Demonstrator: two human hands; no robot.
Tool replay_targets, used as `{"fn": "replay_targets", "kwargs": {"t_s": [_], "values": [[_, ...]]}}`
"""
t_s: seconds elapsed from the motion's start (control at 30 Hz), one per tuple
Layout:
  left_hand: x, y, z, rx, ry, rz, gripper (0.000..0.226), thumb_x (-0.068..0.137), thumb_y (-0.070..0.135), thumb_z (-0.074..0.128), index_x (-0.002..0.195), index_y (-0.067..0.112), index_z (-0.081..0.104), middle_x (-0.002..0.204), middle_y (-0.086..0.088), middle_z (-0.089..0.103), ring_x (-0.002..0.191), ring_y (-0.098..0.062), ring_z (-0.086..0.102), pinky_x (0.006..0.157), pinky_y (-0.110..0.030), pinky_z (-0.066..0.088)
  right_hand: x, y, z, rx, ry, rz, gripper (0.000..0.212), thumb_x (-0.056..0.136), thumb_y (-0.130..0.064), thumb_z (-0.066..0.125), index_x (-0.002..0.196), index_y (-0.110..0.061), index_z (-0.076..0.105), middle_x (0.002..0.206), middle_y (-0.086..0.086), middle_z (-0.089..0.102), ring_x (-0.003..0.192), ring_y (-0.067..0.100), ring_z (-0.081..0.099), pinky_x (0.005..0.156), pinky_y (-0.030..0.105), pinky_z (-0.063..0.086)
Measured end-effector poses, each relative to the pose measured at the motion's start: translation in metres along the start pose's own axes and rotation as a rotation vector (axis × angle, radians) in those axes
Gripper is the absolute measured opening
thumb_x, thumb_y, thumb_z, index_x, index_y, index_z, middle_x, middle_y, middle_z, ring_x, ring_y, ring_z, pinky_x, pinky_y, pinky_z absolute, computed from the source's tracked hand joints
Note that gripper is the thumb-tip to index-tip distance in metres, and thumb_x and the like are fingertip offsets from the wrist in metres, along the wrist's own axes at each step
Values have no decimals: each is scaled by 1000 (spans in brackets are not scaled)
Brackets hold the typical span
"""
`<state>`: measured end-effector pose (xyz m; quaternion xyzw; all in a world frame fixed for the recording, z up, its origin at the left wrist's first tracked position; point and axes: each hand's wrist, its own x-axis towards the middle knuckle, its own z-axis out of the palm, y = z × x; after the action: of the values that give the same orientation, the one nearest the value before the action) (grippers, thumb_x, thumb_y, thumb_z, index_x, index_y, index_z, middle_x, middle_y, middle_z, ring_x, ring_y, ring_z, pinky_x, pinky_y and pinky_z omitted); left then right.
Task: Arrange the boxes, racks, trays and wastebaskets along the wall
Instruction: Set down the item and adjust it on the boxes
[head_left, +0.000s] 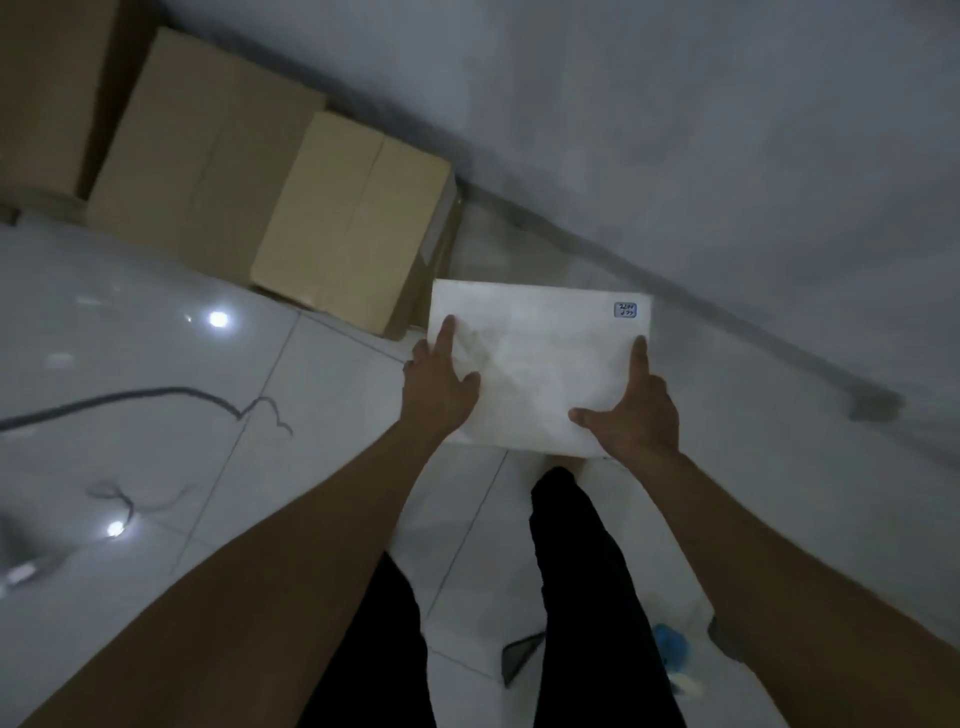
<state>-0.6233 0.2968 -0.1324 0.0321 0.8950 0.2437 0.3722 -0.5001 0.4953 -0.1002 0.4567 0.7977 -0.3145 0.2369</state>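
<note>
A flat white box (540, 353) with a small blue label at its far right corner is held in front of me above the floor. My left hand (441, 384) grips its near left side and my right hand (636, 410) grips its near right side, thumbs on top. A row of cardboard boxes stands along the wall to the left: a light tan box (353, 223) nearest the white box, then a larger brown box (192, 156), then another brown box (41, 88) at the far left.
The grey wall (675, 130) runs diagonally across the top right, with bare floor (519, 249) at its foot right of the tan box. A dark cable (156, 397) lies on the glossy white tiles at left. My legs in black trousers (587, 597) stand below the box.
</note>
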Motion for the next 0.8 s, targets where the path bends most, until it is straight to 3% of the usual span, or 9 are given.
{"fn": "replay_targets", "kwargs": {"t_s": [0.27, 0.4, 0.63, 0.8], "values": [[84, -20, 97, -166, 120, -210, 85, 89, 30, 64, 156, 30, 11, 135, -15, 42, 118, -35, 49, 97, -44, 44, 160, 15, 40, -231, -131, -217, 136, 62, -38, 90, 155, -35, -8, 140, 14, 39, 122, 34, 49, 96, 40, 45], [135, -36, 133, -232, 143, -290, 85, 92, 32, 63, 156, 30, 7, 144, -14, 35, 127, -34, 45, 104, -44, 42, 236, 7, 71, -318, -135, -330, 135, 62, -35, 91, 155, -36, -7, 139, 13, 40, 120, 34, 50, 95, 42, 47], [195, -55, 177, -313, 107, -277, 86, 95, 28, 59, 156, 29, -3, 148, -15, 28, 127, -35, 44, 101, -44, 43, 339, -2, 102, -386, -178, -463, 129, 68, -26, 87, 154, -41, -7, 150, 16, 29, 128, 38, 43, 100, 43, 43], [210, -61, 189, -335, 72, -286, 88, 95, 26, 57, 156, 29, -6, 149, -15, 25, 125, -34, 45, 96, -38, 43, 372, -10, 114, -371, -221, -536, 117, 76, -25, 82, 154, -44, -3, 159, 12, 13, 141, 35, 26, 111, 44, 32]]}}
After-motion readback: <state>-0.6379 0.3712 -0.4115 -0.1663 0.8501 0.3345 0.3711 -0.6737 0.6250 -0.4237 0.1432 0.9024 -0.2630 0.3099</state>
